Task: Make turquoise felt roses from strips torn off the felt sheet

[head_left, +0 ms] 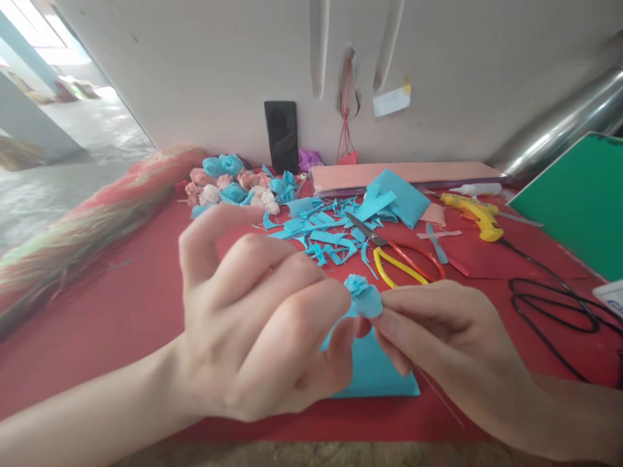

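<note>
Between my two hands is a small blue paper flower [366,302] with a ruffled top. My left hand [265,324] pinches it from the left, its fingers curled and partly hiding the thumb's grip. From the right, the thumb and fingertips of my right hand [452,344] press on the flower's outer paper. Below the hands a flat blue paper sheet [382,370] lies on the red table, partly covered by them. Just beyond sit scissors [389,250] with one red and one yellow handle, blades resting by blue paper scraps [321,230].
Finished blue, pink and white paper flowers [233,185] are heaped at the back left. A dark phone [282,136] leans on the wall. At right lie a yellow glue gun [474,214], its black cable [549,298] and a green board [579,201]. A folded blue paper [402,198] lies behind.
</note>
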Action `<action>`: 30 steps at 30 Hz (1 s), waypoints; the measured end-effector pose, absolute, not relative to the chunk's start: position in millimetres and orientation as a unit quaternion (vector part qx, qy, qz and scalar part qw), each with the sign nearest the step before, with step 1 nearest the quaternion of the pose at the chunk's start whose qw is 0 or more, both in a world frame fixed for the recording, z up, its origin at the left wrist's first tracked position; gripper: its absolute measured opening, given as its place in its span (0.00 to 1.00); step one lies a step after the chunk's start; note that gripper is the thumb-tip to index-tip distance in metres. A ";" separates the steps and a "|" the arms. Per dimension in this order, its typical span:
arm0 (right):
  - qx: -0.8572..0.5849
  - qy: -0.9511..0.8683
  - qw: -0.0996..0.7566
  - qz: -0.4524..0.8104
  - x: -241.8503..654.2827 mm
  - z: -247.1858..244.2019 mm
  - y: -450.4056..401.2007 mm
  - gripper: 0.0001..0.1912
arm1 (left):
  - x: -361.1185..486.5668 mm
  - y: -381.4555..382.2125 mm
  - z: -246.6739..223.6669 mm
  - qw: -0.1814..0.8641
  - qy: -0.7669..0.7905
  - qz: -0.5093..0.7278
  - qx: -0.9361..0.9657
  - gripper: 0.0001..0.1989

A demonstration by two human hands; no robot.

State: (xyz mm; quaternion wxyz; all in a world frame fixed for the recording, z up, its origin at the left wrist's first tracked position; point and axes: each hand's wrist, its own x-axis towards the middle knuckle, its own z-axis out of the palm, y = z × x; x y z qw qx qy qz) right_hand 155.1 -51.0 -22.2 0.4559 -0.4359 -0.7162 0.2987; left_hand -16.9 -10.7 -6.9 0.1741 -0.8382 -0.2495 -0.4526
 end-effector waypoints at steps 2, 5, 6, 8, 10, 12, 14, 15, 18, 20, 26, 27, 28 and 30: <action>-0.426 -0.694 0.448 0.369 155.1 -21.0 -51.2 0.18 | -17.0 -8.1 -10.4 0.199 -0.215 -0.433 -0.852 0.08; -0.418 -0.682 0.443 0.405 154.9 -21.0 -52.3 0.16 | -17.8 -4.8 -14.4 0.211 -0.202 -0.410 -0.864 0.07; -0.416 -0.682 0.444 0.405 154.7 -21.0 -52.6 0.16 | -18.1 -4.5 -15.2 0.209 -0.206 -0.409 -0.864 0.07; -0.412 -0.685 0.447 0.402 154.0 -20.6 -52.9 0.18 | -18.7 -5.0 -16.1 0.203 -0.216 -0.410 -0.863 0.06; -0.411 -0.685 0.449 0.401 153.6 -20.0 -52.9 0.19 | -19.2 -6.2 -15.9 0.208 -0.216 -0.407 -0.863 0.05; -0.413 -0.677 0.450 0.412 154.3 -19.9 -52.9 0.17 | -19.5 -7.5 -13.9 0.212 -0.200 -0.406 -0.866 0.06; -0.413 -0.652 0.439 0.460 156.2 -21.0 -52.6 0.15 | -19.7 -8.5 -9.4 0.192 -0.189 -0.413 -0.870 0.10; -0.410 -0.632 0.429 0.499 157.6 -22.0 -52.3 0.15 | -20.0 -8.8 -6.3 0.160 -0.192 -0.418 -0.873 0.12; -0.385 -0.569 0.397 0.609 162.3 -24.5 -50.3 0.14 | -22.2 -8.7 2.9 0.042 -0.177 -0.422 -0.888 0.14; -0.362 -0.548 0.377 0.653 164.8 -25.2 -48.4 0.13 | -24.6 -8.3 6.6 -0.040 -0.172 -0.413 -0.893 0.13; -0.289 -0.459 0.282 0.792 164.6 -29.0 -43.3 0.11 | -28.7 -7.5 7.3 -0.262 -0.195 -0.321 -0.889 0.14; -0.279 -0.437 0.270 0.812 163.6 -30.3 -42.9 0.11 | -28.4 -7.3 7.2 -0.299 -0.193 -0.302 -0.884 0.13; -0.270 -0.420 0.260 0.827 162.4 -31.4 -42.5 0.12 | -28.0 -6.9 7.1 -0.331 -0.185 -0.291 -0.878 0.13; -0.266 -0.402 0.245 0.841 160.1 -33.3 -42.3 0.12 | -26.9 -6.0 6.5 -0.368 -0.169 -0.288 -0.868 0.12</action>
